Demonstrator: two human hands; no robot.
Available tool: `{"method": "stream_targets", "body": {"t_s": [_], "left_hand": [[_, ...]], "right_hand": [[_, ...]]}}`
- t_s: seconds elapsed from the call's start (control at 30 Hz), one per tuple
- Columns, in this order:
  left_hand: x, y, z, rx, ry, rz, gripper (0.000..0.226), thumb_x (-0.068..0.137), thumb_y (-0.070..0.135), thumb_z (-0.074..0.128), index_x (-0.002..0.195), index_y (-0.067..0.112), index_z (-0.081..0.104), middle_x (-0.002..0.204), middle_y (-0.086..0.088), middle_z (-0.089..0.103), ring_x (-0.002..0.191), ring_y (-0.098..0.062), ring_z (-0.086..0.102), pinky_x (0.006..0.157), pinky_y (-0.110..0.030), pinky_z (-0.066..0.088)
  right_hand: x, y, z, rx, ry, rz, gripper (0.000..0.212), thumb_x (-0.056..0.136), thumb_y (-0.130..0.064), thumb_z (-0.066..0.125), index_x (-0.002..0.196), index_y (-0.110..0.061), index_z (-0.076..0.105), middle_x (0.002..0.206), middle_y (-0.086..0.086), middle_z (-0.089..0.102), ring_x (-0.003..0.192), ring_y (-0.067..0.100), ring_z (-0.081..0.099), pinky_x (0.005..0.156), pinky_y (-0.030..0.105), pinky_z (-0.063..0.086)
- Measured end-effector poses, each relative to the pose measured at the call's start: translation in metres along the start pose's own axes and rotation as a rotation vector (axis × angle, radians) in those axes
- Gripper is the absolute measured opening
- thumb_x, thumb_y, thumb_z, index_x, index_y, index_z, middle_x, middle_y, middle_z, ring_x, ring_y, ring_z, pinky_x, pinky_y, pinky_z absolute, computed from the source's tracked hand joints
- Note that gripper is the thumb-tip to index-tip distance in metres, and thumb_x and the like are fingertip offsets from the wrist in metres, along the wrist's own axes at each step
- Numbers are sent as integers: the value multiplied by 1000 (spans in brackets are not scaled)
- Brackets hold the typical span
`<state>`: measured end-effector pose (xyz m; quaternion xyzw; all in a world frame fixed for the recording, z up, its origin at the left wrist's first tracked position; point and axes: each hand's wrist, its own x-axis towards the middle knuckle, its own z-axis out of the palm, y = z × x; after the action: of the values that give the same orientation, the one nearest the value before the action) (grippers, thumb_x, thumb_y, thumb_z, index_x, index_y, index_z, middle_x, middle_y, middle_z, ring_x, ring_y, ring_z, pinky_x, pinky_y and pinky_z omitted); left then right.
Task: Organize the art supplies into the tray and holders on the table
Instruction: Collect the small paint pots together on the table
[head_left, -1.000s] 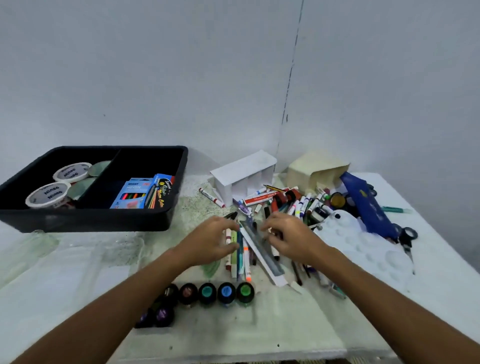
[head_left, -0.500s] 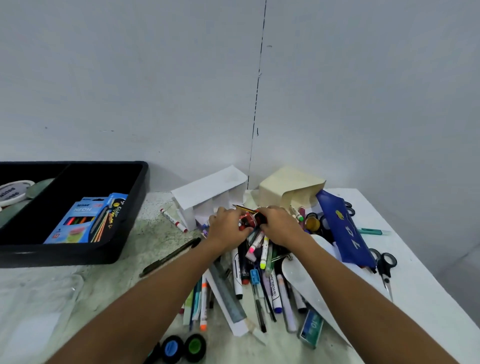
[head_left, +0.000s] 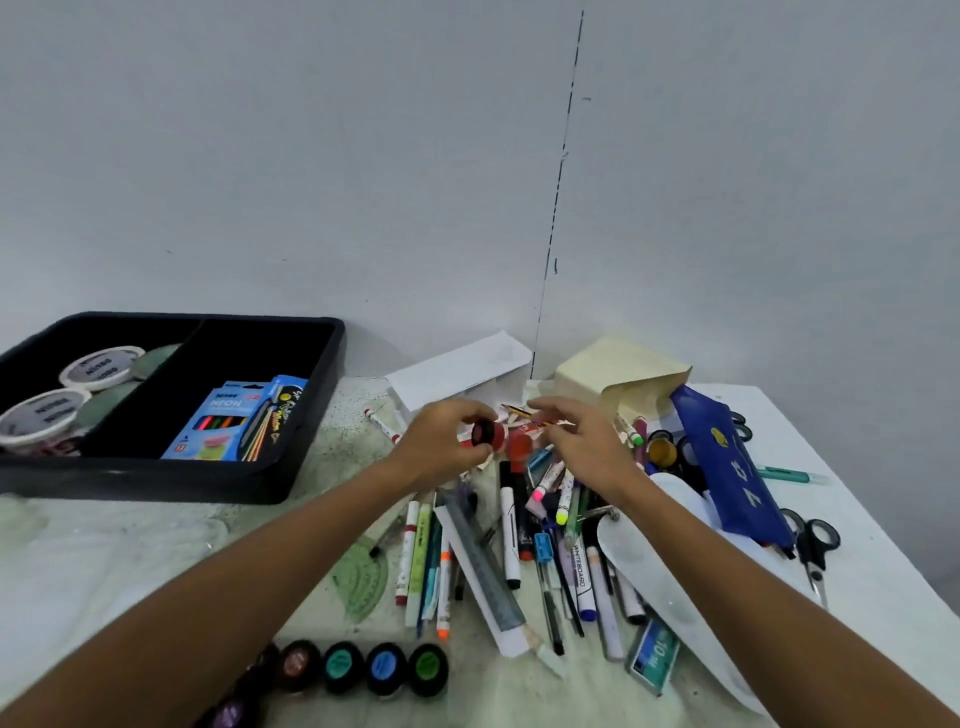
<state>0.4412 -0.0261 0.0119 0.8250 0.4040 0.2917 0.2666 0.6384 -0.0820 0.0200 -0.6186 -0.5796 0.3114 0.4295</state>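
Red jar (head_left: 491, 433) in left grip (head_left: 447, 447)

Black tray (head_left: 311, 467), seemingly red pot (head_left: 491, 434)

Head view, downward over table (head_left: 156, 561)

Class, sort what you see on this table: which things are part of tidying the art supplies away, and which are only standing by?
Part of the job:
left hand pinching a small red paint pot
right hand, open over the pen pile
black tray
white holder

Standing by:
wall
table
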Motion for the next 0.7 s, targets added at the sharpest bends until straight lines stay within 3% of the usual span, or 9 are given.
{"method": "stream_targets", "body": {"t_s": [0.13,0.2,0.3,0.47,0.57,0.7], "left_hand": [[-27,-13,-32,22,-48,-41,35,76,6,78,110,8,71,99,-1,66,78,0,59,69,-5,46],[-40,-17,-38,54,-28,-76,33,77,9,78,109,8,72,100,-2,67,77,-1,59,67,-3,45],[-56,-24,-46,44,9,-90,30,78,9,77,107,7,72,97,0,66,76,2,58,67,-2,45],[-82,-41,-61,73,6,-116,32,78,15,78,109,11,71,102,-4,66,87,-13,63,76,-18,54],[-91,-44,-66,67,15,-138,34,79,11,77,112,8,70,106,-5,66,86,-12,63,68,-9,49],[-100,-42,-72,58,18,-140,35,79,8,76,114,7,69,107,-6,64,89,-17,64,71,-12,50]], "right_hand": [[-10,-7,29,-203,-80,-13,28,90,4,51,108,-8,70,88,3,67,50,0,51,55,23,45],[-12,-11,46,-378,-95,-98,27,89,2,51,107,-5,69,95,7,67,64,5,54,68,23,44],[-7,-16,60,-436,-96,-164,31,86,-1,53,113,-7,68,112,11,65,99,23,59,87,31,47],[1,-8,69,-719,-265,-197,46,87,-14,63,132,-15,56,128,10,59,120,28,51,97,39,45],[0,-4,72,-842,-282,-235,44,82,-7,66,125,-19,62,120,10,63,116,27,53,91,36,45],[-2,3,77,-938,-212,-320,36,83,-13,67,119,-15,64,116,7,62,112,25,51,92,37,45]]}}
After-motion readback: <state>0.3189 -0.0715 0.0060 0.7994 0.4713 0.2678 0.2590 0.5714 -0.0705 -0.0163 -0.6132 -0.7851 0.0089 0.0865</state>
